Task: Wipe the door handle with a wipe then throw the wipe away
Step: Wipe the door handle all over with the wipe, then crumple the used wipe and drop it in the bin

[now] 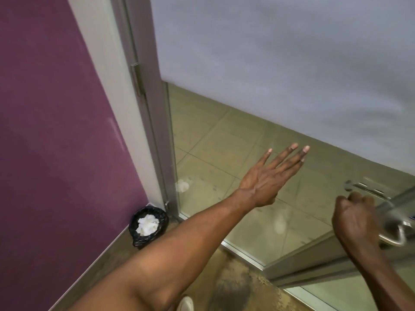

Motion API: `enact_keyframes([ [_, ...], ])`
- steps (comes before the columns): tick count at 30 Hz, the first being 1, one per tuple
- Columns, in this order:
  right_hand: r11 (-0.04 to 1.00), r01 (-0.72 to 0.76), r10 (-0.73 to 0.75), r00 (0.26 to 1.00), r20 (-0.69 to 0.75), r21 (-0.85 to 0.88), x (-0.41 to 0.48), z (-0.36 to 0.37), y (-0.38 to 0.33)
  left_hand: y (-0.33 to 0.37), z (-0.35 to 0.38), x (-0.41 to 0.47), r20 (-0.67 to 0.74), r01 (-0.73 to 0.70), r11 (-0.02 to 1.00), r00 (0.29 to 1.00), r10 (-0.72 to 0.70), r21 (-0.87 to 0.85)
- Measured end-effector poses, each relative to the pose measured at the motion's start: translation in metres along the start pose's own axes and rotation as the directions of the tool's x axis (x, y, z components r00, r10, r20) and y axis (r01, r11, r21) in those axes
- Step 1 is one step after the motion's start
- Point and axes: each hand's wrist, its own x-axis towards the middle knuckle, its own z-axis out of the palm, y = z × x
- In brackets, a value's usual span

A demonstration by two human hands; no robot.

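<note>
Two hands show: left hand (267, 176) flat and empty, right hand (357, 218) fisted at the door handle (390, 221), four o'clock. No wipe visible there; tissues fill the bin (148, 225), seven o'clock. Likely nearly finished.

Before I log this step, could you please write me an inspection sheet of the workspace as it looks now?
Surface: tiled floor seen through the glass door; a worn patch near the threshold.
Job's things: metal door handle; small bin with black liner in the corner, white crumpled wipes inside.
Clutter: a faint white shape on the glass low by the frame, perhaps a reflection.
Grip: left hand open and flat, empty; right hand closed by the handle, no wipe visible in it.
Cables: nothing seen.
Surroundings: purple wall, metal door frame.
</note>
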Motion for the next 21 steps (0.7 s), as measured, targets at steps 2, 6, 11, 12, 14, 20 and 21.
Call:
enact_keyframes([
  [2,0.997,0.075,-0.076,0.997,-0.031,-0.031,-0.001,0.009,0.003,-0.013,-0.001,-0.013,0.050,0.019,1.000,0.999,-0.019,0.000],
  [6,0.988,0.152,-0.152,0.988,-0.005,0.030,-0.001,0.026,0.014,-0.037,-0.003,-0.040,0.142,0.108,0.989,0.985,-0.094,-0.100],
  [11,0.879,0.060,-0.117,0.989,0.093,0.473,-0.032,0.015,-0.032,-0.053,0.000,-0.078,0.387,0.474,0.807,0.859,-0.336,-0.351],
  [12,0.771,-0.078,-0.045,0.983,0.175,0.632,-0.039,0.011,-0.048,-0.052,0.002,-0.084,0.446,0.568,0.721,0.806,-0.389,-0.396],
  [14,0.456,-0.356,0.047,0.925,0.377,0.816,-0.050,0.010,-0.079,-0.048,0.008,-0.096,0.498,0.684,0.558,0.727,-0.472,-0.470],
  [20,0.032,-0.526,-0.065,0.848,0.527,0.850,-0.054,0.005,-0.138,-0.030,0.020,-0.131,0.554,0.756,0.143,0.581,-0.597,-0.639],
  [21,0.016,-0.542,-0.093,0.836,0.541,0.840,-0.052,0.005,-0.145,-0.027,0.019,-0.137,0.572,0.757,0.065,0.544,-0.614,-0.650],
])
